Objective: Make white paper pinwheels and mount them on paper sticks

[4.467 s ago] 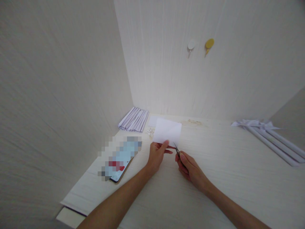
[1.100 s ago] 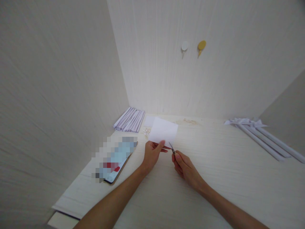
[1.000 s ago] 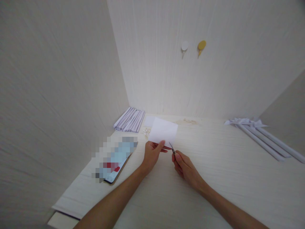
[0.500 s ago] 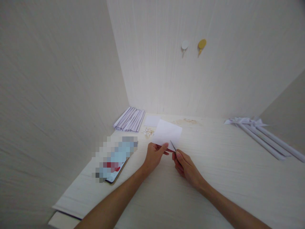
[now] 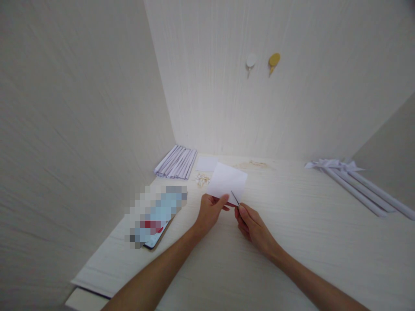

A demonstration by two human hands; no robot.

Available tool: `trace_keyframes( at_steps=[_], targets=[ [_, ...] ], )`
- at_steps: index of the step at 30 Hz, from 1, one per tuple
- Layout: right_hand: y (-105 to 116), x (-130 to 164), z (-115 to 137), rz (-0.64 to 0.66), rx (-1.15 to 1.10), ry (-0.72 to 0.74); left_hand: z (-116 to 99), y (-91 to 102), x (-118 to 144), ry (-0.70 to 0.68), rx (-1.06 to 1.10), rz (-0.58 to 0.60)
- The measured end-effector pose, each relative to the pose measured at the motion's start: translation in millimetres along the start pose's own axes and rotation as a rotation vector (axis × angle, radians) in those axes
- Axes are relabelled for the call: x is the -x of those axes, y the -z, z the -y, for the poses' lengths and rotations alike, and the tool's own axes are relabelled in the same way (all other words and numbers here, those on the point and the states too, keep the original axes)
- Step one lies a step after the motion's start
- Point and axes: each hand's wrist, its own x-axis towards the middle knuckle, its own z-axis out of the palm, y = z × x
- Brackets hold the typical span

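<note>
A white sheet of paper [image 5: 227,180] is held up at its near edge by my left hand [image 5: 210,211], thumb on top and fingers beneath. A dark red strip shows along that near edge. My right hand [image 5: 253,226] is closed around the dark handles of what look like scissors [image 5: 235,198]. One thin blade lies over the paper near its right corner; the other blade is not visible, and the handles are mostly hidden by my fingers.
Left of the paper lie a phone [image 5: 158,244], partly pixelated, and a row of rolled paper tubes [image 5: 177,162]. Behind are a small white paper square [image 5: 206,163] and a scatter of small bits [image 5: 202,179]. Longer paper rolls [image 5: 359,192] rest at right. Two hooks [image 5: 274,60] hang on the wall.
Almost nothing differs. Both hands, the paper and the scissors keep the same position, with only a slight shift of the whole view.
</note>
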Motion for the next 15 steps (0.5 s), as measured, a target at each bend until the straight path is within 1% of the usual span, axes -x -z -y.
trace_keyframes(
  at_steps=[6,15],
  targets=[
    [-0.1,0.2,-0.4,-0.015,0.044,0.026,2.2,-0.2,-0.5,-0.015,-0.018,-0.029],
    [-0.1,-0.1,-1.8,-0.017,0.034,0.044,1.3,0.1,-0.2,-0.014,0.022,-0.035]
  ],
)
